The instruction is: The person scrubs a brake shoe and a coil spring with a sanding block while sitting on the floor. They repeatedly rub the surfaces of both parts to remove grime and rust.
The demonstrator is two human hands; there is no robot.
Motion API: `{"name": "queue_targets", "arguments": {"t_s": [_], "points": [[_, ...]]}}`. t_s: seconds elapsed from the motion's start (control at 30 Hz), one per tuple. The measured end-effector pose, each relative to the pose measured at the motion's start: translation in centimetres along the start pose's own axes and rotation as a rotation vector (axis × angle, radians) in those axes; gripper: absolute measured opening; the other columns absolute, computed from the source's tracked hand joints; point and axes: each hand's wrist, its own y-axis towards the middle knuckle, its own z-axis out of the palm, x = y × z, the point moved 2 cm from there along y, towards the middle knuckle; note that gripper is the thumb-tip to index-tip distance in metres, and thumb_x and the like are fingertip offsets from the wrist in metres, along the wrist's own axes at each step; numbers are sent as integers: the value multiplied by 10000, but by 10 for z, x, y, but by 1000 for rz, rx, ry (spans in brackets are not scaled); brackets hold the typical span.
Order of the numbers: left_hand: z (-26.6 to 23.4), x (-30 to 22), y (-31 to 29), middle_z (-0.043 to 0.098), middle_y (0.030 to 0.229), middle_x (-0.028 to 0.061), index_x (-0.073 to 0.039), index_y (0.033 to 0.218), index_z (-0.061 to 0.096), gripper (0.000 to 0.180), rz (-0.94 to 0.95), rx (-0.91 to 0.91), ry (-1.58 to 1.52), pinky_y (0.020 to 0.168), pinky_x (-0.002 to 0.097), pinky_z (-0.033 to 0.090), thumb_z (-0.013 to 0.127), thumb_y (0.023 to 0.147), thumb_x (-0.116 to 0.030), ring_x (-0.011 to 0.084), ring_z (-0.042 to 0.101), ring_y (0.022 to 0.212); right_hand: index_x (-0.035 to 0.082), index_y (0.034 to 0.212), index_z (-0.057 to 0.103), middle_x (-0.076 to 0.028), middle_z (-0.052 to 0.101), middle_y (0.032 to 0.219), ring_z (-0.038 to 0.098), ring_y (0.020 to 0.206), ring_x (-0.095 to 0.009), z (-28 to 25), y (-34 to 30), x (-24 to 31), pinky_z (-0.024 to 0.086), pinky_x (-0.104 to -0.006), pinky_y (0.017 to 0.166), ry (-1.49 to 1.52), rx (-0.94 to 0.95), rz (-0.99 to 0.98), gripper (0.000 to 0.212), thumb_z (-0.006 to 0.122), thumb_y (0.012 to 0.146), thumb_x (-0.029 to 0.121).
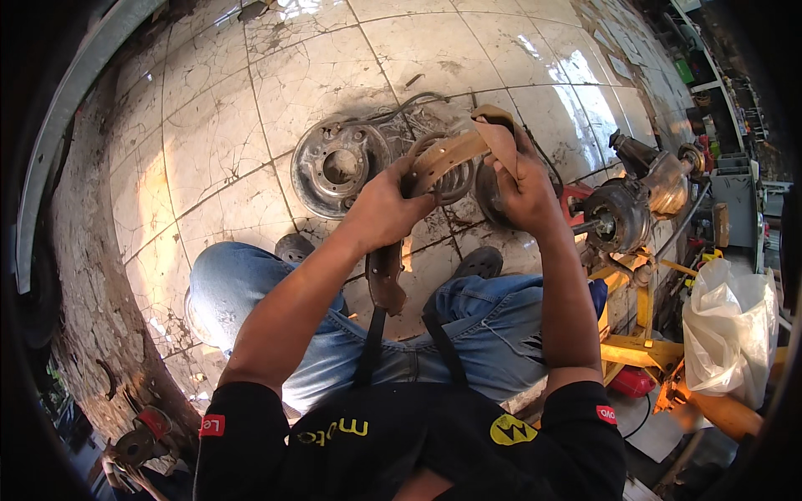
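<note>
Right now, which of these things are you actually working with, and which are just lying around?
In hand:
left hand and right hand grip a curved brake shoe
brown strip over it

Lying about:
round backing plate on tiled floor
coil spring
axle hub
yellow stand
white plastic bag

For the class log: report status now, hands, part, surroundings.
Left hand and right hand both grip curved brake shoe. Round backing plate on tiled floor beneath.

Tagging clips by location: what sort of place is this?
Most likely a vehicle repair workshop. A round brake backing plate lies on the cracked tile floor, an axle hub assembly rests on a yellow stand, and both hands hold a curved brake shoe.
</note>
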Motion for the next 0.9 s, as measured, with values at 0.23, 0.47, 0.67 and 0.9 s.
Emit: {"name": "queue_targets", "arguments": {"t_s": [0.23,0.47,0.67,0.9], "points": [[-2,-14,-5,659,989,133,41,1315,493,584,-127,100,-97,733,315,513,700,848,-242,184,626,828,90,1407,474,-253,128,1579,288,1416,-406,6,7,5,314,-393,1113,161,-78,-125,634,423,812,-124],[2,-1,1,657,960,109,20,1319,496,558,4,90,-37,621,273,486,697,854,-214,124,585,728,34,1336,520,-212,244,1543,375,1354,-291,3,6,14,349,-325,1055,250,-57,-92,473,456,878,-61],[-5,-11,-3,657,952,102,9,1315,503,561,-38,107,-104,632,277,487,721,852,-220,131,590,745,97,1379,506,-238,72,1601,184,1478,-333,-2,-1,10,247,-328,1130,415,52,7,578,415,843,-97],[-7,-12,-3,651,900,82,10,1297,512,553,-52,132,-122,573,268,477,728,851,-237,113,581,679,126,1391,507,-180,334,1533,70,1502,-311,0,5,9,166,-360,1172,367,22,-135,705,342,773,-171]]}}
